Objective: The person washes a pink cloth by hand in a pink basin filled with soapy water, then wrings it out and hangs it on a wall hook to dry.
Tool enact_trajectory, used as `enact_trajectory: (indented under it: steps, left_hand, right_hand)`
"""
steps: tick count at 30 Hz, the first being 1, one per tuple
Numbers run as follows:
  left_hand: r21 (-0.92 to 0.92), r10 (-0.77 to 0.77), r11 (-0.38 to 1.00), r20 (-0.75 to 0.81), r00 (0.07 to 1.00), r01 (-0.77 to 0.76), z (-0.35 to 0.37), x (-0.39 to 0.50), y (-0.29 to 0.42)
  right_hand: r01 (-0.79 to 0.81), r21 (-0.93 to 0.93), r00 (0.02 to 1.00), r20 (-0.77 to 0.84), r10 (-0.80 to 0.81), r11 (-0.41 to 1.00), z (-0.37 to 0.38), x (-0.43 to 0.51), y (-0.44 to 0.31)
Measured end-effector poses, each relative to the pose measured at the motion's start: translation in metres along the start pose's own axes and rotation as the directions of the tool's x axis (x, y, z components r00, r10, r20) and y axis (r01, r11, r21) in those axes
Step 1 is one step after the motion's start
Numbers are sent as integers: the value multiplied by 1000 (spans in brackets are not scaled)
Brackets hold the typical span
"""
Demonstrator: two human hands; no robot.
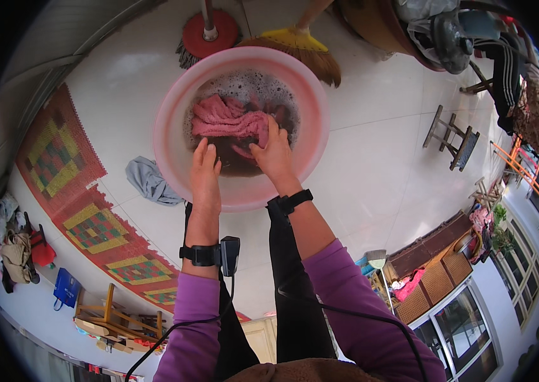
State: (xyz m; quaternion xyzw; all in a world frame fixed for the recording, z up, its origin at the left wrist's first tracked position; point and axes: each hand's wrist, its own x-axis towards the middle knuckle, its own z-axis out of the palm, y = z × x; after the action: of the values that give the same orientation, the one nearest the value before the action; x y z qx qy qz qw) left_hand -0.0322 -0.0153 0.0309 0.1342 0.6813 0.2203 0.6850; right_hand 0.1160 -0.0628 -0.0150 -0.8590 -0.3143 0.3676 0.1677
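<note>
A pink plastic basin (316, 138) stands on the tiled floor before me, holding murky, sudsy water (236, 164). In it a wet pink cloth (226, 117), towel-like in texture, lies bunched up and partly under the surface. My right hand (274, 150) grips the cloth's right end between thumb and fingers. Over the near left side of the basin is my left hand (206, 174), its fingers slightly spread and holding nothing. Its fingertips come close to the cloth's lower edge; whether they touch it I cannot tell.
Beyond the basin are a red-headed mop (212, 31) and a straw broom (310, 45). A grey cloth (152, 181) lies on the floor against the basin's left side. Patterned mats (97, 229) run along the left. A small folding stool (453, 138) stands right.
</note>
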Motion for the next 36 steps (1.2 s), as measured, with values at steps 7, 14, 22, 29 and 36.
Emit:
enact_trajectory:
  steps: [7, 14, 22, 29, 36]
  left_hand:
    - [-140, -223, 963, 66, 972, 231, -5, -36, -11]
    - [-409, -266, 841, 255, 930, 353, -8, -53, -26]
    - [-371, -230, 833, 440, 868, 409, -5, -98, -11]
    - [-435, -206, 781, 498, 843, 448, -3, -120, 7]
    - [-472, -242, 759, 436, 867, 449, -4, -109, 15]
  right_hand:
    - [236, 176, 971, -78, -225, 956, -31, -48, -27]
    - [400, 220, 915, -143, -376, 890, -93, -122, -99]
    - [516, 146, 849, -217, -482, 844, -152, -171, -148]
    - [535, 148, 844, -137, -519, 832, -181, -199, -168]
    - [157, 248, 986, 21, -167, 956, -154, -155, -155]
